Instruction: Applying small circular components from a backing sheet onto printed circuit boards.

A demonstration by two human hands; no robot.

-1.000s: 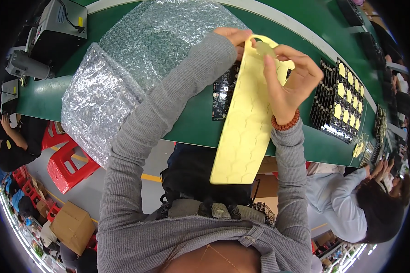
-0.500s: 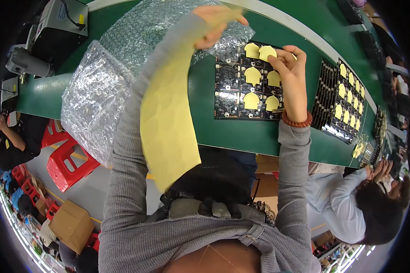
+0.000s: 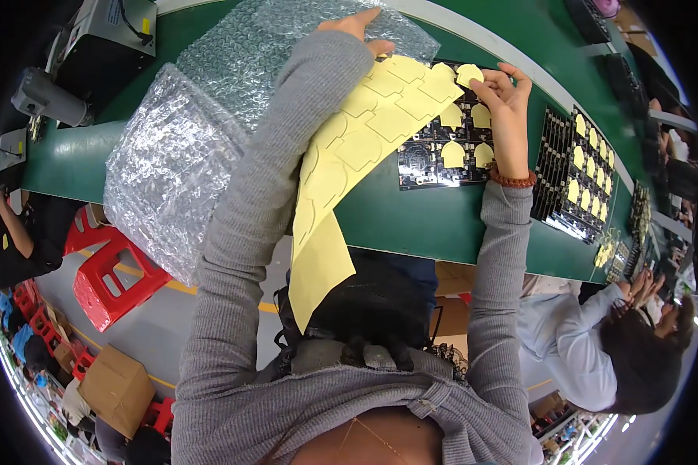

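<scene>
My left hand (image 3: pixel 352 28) is up at the far side of the bench, its index finger pointing out and its thumb by the top of a long yellow sheet of die-cut stickers (image 3: pixel 380 124). The sheet hangs from that hand, twisted, down to my lap. In my right hand (image 3: pixel 507 99) one yellow sticker (image 3: pixel 468 74) is pinched between thumb and fingers, over the far edge of a black circuit board panel (image 3: pixel 417 166). Several matching stickers (image 3: pixel 453 154) lie on the panel, whose left part is covered by the sheet.
Clear bubble wrap (image 3: pixel 233 54) and a crumpled clear plastic bag (image 3: pixel 171 163) lie left on the green bench (image 3: pixel 411 225). Stacked panels with yellow stickers (image 3: pixel 585 167) stand at right. A grey machine (image 3: pixel 108 39) is far left. A person (image 3: pixel 574 341) sits at right, near red stools (image 3: pixel 116 279).
The sticker sheet has swung right and turned, now showing its cut outlines and covering part of the panel. My left hand has shifted slightly. My right hand still pinches a sticker.
</scene>
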